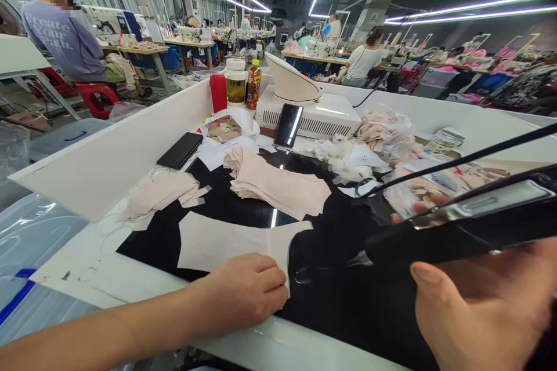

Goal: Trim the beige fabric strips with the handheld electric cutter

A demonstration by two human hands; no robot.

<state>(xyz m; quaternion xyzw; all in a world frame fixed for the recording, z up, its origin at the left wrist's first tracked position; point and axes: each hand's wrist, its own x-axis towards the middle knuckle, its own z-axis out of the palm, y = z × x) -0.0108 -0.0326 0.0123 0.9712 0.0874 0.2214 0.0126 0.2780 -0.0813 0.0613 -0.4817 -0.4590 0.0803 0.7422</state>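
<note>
A pale pink cut fabric piece point(230, 240) lies flat on the glossy black work surface point(331, 301). My left hand point(250, 290) rests on its near right edge, fingers curled together on the fabric. At the right, my right hand point(483, 313) is partly hidden behind a black machine arm point(478, 220). Its thumb stands apart below the arm and its fingertips show above it; nothing is visible between them. Behind the flat piece lies a stack of matching fabric pieces point(278, 182). Another small fabric pile point(163, 191) sits to the left.
A black phone point(180, 149) lies at the left, and another phone point(288, 125) leans on a white machine box point(308, 110). A red cup point(218, 93), a jar point(235, 81) and a bottle point(253, 86) stand behind. Bagged fabric point(387, 127) crowds the right. White walls point(117, 151) border the table.
</note>
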